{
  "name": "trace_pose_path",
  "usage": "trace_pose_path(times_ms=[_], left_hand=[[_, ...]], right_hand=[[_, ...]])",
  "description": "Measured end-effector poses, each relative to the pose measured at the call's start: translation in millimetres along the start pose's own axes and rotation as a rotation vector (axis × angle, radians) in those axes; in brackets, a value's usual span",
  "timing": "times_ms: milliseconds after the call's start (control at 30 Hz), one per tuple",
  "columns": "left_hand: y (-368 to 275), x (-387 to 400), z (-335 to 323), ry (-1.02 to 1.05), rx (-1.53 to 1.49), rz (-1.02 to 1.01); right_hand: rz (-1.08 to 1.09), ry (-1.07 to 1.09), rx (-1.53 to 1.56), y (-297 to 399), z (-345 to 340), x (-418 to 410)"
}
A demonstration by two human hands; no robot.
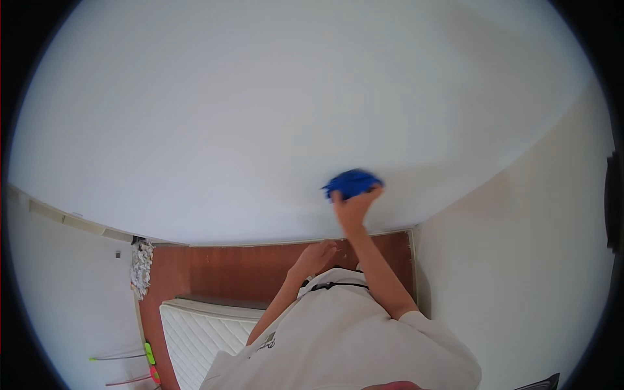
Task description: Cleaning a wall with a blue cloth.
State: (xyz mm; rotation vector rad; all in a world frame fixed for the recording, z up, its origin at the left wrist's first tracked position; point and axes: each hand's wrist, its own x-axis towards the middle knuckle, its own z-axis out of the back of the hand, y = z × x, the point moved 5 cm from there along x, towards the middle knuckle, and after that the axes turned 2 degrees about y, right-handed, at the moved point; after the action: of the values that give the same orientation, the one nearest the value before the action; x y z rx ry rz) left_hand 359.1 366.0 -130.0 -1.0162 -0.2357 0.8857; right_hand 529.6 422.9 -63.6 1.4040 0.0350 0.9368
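Note:
My right hand (355, 207) grips a crumpled blue cloth (353, 183) and holds it against the white wall (243, 122) in front of me. The cloth and fingers are slightly blurred. Lower and to the left, my left hand (316, 257) hangs near my waist with loosely bent fingers, and nothing shows in it. Below it lies the reddish-brown wood floor (224, 270), which meets the wall along a thin pale skirting edge.
A white quilted mattress (209, 324) lies behind me to the left. A side wall (487, 282) rises close on my right. At far left are a shaggy whitish bundle (142, 268) and long-handled tools with a green head (149, 353) and a red head (155, 374).

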Motion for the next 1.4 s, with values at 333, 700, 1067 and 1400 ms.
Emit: trace_pose_path(times_ms=[333, 700, 1067, 1400], left_hand=[[118, -64, 91, -0.023, 0.053, 0.185], [193, -125, 144, -0.085, -0.088, 0.131], [203, -102, 168, 0.026, -0.508, 0.11], [245, -128, 170, 0.012, -0.703, 0.28]], right_hand=[[-0.02, -0.433, 0.053, 16, -81, -51], [-0.327, -0.649, 0.216, -5, -28, -9], [-0.088, -0.442, 0.554, 33, -119, -68], [0.184, -0.32, 0.098, 99, -174, -128]])
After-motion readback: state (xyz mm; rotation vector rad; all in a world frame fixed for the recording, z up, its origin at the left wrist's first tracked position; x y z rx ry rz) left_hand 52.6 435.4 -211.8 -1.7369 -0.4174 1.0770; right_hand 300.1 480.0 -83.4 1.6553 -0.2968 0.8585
